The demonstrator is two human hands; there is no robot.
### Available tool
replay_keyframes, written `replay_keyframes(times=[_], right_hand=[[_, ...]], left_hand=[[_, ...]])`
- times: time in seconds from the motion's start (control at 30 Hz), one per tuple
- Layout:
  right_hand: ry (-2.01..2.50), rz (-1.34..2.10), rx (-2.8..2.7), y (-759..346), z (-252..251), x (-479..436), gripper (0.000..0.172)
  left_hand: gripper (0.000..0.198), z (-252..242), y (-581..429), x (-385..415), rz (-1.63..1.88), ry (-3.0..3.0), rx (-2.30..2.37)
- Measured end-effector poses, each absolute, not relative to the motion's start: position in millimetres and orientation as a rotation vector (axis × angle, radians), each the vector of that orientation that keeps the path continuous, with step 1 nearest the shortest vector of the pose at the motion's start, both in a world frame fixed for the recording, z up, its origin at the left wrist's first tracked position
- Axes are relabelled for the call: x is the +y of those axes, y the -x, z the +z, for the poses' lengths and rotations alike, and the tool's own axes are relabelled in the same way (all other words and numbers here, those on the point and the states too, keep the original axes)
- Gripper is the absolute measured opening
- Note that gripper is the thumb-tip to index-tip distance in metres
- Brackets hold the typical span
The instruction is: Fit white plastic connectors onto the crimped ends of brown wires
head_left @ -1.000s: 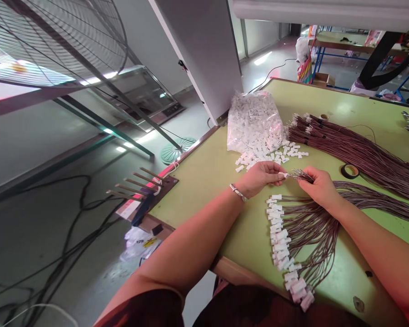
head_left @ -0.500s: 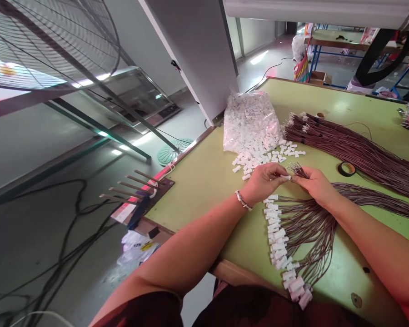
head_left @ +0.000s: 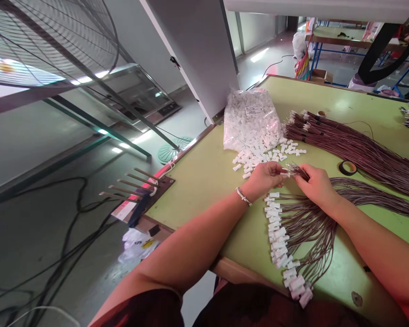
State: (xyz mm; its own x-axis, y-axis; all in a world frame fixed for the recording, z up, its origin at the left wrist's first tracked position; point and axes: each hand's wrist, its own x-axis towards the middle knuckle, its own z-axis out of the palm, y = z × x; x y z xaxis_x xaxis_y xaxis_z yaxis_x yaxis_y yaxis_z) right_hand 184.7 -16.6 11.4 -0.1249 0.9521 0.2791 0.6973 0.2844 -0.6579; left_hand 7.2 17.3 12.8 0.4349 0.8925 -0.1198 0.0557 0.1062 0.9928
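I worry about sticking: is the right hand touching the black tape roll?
Apart: the head view shows green tabletop between right hand and tape roll.

No wording can be read; on the white label (head_left: 253, 110) of the clear plastic bag (head_left: 240, 129), printed lines (too small to be deciphered) are seen.
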Motion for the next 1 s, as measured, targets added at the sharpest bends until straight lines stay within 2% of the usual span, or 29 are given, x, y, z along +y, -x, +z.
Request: replay_keyframes(times=[0.1,0.27,0.47,0.77,1.0], right_hand=[[1.383,0.245,-2.069,-186,12,-19,0.018],[1.414,0.112,-2.138,-184,10,-20,0.019],[1.553,0.354,-1.885,-179,12,-17,0.009],[1.59,0.651,-1.695,-179,10,-13,0.016],[1.591,0.664,-1.696,-178,11,-13,0.014]], left_hand=[[0.008,13,-5,19,0.777,-1.236,0.903],[0.008,15,-3,20,0.796,-1.216,0.897],[0.012,17,-8,16,0.823,-1.305,0.943],[0.005,15,-9,12,0.996,-1.85,1.102],[0.004,6,-12,12,0.96,-1.739,1.043]])
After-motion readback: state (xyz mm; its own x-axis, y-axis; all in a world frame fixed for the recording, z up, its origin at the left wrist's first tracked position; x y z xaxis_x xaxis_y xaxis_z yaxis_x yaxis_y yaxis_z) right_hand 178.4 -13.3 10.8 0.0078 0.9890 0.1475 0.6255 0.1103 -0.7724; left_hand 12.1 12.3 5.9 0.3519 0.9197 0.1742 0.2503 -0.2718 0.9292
